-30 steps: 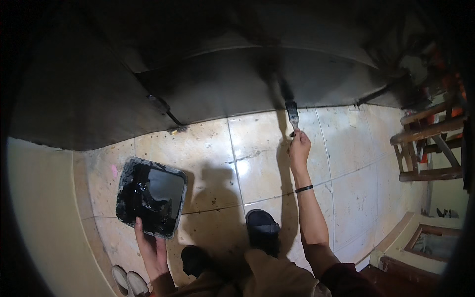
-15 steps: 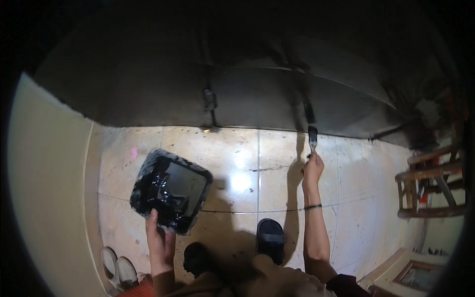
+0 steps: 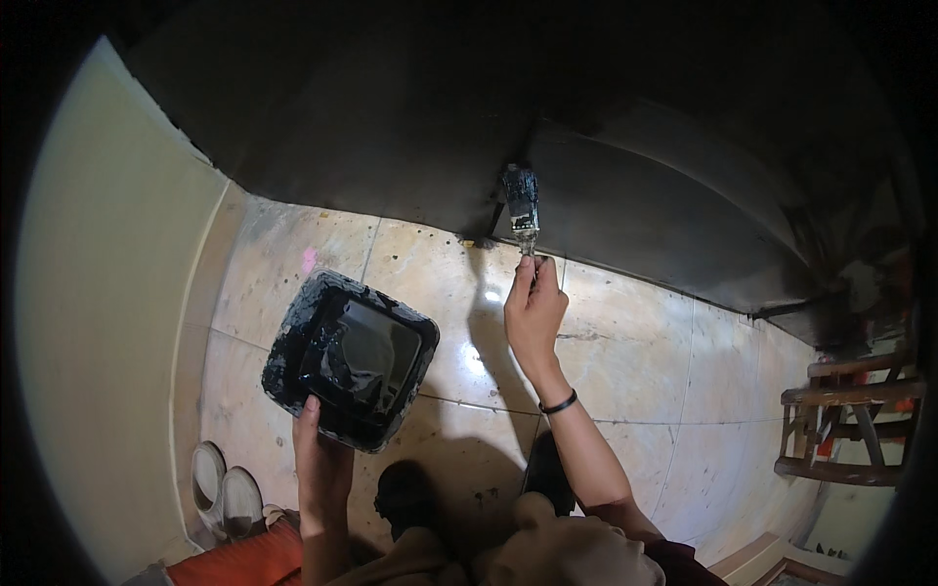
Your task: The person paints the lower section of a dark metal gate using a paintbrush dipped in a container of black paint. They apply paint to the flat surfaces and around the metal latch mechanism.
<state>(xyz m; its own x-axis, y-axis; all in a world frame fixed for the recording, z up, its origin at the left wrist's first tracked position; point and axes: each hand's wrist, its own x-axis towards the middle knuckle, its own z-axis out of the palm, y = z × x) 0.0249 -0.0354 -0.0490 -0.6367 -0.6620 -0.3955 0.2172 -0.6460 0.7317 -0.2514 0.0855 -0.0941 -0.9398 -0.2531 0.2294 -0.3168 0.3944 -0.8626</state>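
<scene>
My left hand [image 3: 320, 469] grips the near rim of a square black paint tray [image 3: 285, 366], its thumb on top and the other fingers out of sight below. Dark wet paint glistens inside, and dried grey paint crusts the tray's edges. My right hand [image 3: 535, 314] is closed round the handle of a flat paintbrush [image 3: 523, 207] pointing away from me. Dark paint coats its bristles. They are up against, or just in front of, a large black panel [image 3: 391, 137]; whether they touch cannot be made out.
Speckled beige floor tiles [image 3: 625, 381] lie below. A pale wall [image 3: 107, 322] rises at left, with light-coloured shoes [image 3: 240, 500] and red cloth [image 3: 239, 562] near its foot. A brown wooden stool [image 3: 845, 420] stands at right. My dark-shod feet are under me.
My right hand has moved left and farther out with the brush, which now overlaps the panel more. The tray has shifted slightly right. The whole view has turned a little.
</scene>
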